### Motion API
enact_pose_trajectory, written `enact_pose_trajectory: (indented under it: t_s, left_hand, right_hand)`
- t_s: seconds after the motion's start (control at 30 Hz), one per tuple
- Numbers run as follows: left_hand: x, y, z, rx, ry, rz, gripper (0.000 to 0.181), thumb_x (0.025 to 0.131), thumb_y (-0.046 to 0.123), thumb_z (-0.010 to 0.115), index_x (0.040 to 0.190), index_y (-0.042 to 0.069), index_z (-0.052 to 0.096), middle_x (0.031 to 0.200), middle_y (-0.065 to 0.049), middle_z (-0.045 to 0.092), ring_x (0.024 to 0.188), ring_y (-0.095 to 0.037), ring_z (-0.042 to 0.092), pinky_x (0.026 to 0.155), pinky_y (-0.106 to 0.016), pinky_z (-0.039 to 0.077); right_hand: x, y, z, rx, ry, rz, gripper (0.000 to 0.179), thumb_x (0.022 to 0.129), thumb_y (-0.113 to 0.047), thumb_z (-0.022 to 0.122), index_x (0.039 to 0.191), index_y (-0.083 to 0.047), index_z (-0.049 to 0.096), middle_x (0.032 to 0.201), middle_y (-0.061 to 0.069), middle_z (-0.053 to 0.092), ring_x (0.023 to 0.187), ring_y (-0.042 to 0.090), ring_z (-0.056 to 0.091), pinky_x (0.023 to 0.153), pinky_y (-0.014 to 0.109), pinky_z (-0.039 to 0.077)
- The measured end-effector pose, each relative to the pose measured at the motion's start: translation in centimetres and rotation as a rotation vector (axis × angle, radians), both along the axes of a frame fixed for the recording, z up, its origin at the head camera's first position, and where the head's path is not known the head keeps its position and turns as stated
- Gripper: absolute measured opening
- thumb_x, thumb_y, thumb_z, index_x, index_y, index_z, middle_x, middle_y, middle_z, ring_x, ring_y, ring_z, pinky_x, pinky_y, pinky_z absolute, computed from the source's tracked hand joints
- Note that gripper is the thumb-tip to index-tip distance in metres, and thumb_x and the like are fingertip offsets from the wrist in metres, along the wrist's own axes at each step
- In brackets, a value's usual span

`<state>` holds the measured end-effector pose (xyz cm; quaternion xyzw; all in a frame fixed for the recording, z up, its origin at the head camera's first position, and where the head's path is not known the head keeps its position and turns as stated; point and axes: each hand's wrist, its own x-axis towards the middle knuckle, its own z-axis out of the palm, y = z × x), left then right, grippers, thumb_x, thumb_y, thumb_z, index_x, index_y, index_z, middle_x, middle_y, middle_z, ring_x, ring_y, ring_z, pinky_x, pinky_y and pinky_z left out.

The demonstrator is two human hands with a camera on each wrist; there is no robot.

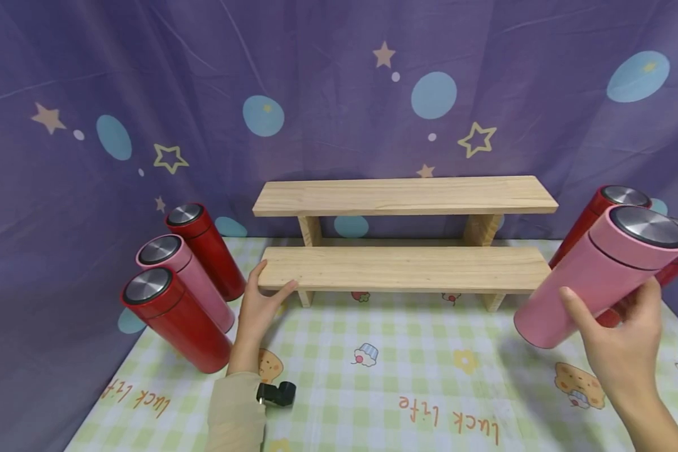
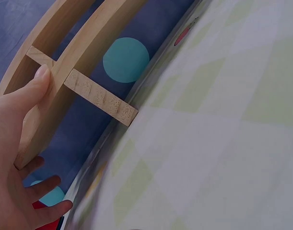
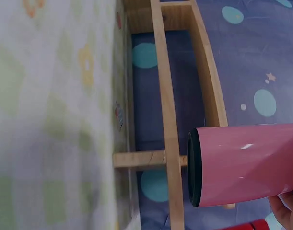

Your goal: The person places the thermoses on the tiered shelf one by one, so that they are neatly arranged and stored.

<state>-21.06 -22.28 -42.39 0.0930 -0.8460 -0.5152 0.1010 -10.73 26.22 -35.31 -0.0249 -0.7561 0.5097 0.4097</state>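
Observation:
My right hand [image 1: 627, 342] grips a pink thermos [image 1: 590, 279] with a black-rimmed steel lid, holding it tilted above the cloth at the right end of a two-tier wooden shelf [image 1: 401, 270]. In the right wrist view, the pink thermos [image 3: 247, 165] shows its dark base toward the shelf; only some fingertips [image 3: 283, 211] of that hand appear. At the shelf's left end, my left hand [image 1: 260, 311] holds the lower board between thumb and fingers. The left wrist view shows the thumb [image 2: 36, 91] on the board's front, with the other fingers spread beyond its end.
On the left stand a front red thermos [image 1: 181, 323], a pink thermos [image 1: 200, 285] and a rear red thermos [image 1: 211, 251]. Two red thermoses are partly hidden behind the raised one, including the rear one [image 1: 584, 220]. A checked cloth [image 1: 339, 364] covers the table; a purple curtain [image 1: 339, 63] hangs behind.

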Motion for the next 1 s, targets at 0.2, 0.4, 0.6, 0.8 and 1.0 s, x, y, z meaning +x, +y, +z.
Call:
enact_pose_trajectory:
  t_s: [0.2, 0.4, 0.6, 0.8, 1.0]
  left_hand:
    - [-0.1, 0.1, -0.1, -0.001, 0.006, -0.003, 0.100, 0.079, 0.058, 0.077, 0.158, 0.024, 0.024, 0.161, -0.009, 0.023, 0.146, -0.030, 0.022, 0.114, -0.059, 0.021]
    - [-0.1, 0.0, -0.1, -0.012, -0.001, -0.003, 0.101, 0.079, 0.060, 0.076, 0.158, 0.025, 0.024, 0.161, -0.008, 0.023, 0.146, -0.030, 0.023, 0.113, -0.060, 0.021]
    - [0.0, 0.0, 0.0, -0.014, -0.009, 0.000, 0.101, 0.079, 0.059, 0.076, 0.158, 0.025, 0.024, 0.162, -0.008, 0.023, 0.146, -0.030, 0.022, 0.114, -0.059, 0.021]
    - [0.0, 0.0, 0.1, -0.014, -0.013, 0.004, 0.101, 0.079, 0.059, 0.076, 0.158, 0.024, 0.024, 0.162, -0.009, 0.023, 0.146, -0.030, 0.022, 0.114, -0.059, 0.020]
    - [0.0, 0.0, 0.0, -0.016, -0.013, 0.000, 0.101, 0.079, 0.060, 0.076, 0.158, 0.025, 0.023, 0.162, -0.008, 0.023, 0.146, -0.030, 0.023, 0.113, -0.060, 0.020]
  right_hand:
    - [-1.1, -1.4, 0.9, -0.040, 0.034, 0.041, 0.065, 0.077, 0.005, 0.075, 0.135, -0.011, 0.051, 0.111, -0.005, 0.060, 0.093, 0.007, 0.058, 0.077, 0.015, 0.042]
    - [-2.4, -2.7, 1.7, -0.054, 0.036, 0.049, 0.061, 0.079, -0.001, 0.075, 0.134, -0.014, 0.052, 0.107, -0.005, 0.060, 0.083, 0.008, 0.055, 0.065, 0.017, 0.039]
    - [-3.7, -3.9, 2.4, -0.089, 0.070, 0.105, 0.061, 0.080, -0.002, 0.074, 0.136, -0.012, 0.051, 0.113, -0.005, 0.060, 0.092, 0.009, 0.058, 0.074, 0.018, 0.044]
    - [-4.9, -5.0, 3.2, -0.112, 0.089, 0.147, 0.062, 0.080, -0.003, 0.075, 0.136, -0.012, 0.051, 0.113, -0.006, 0.060, 0.095, 0.009, 0.058, 0.078, 0.019, 0.043]
    - [-6.0, -6.0, 4.1, -0.105, 0.121, 0.152, 0.061, 0.079, -0.005, 0.076, 0.134, -0.010, 0.052, 0.112, -0.008, 0.058, 0.097, 0.009, 0.057, 0.082, 0.021, 0.042]
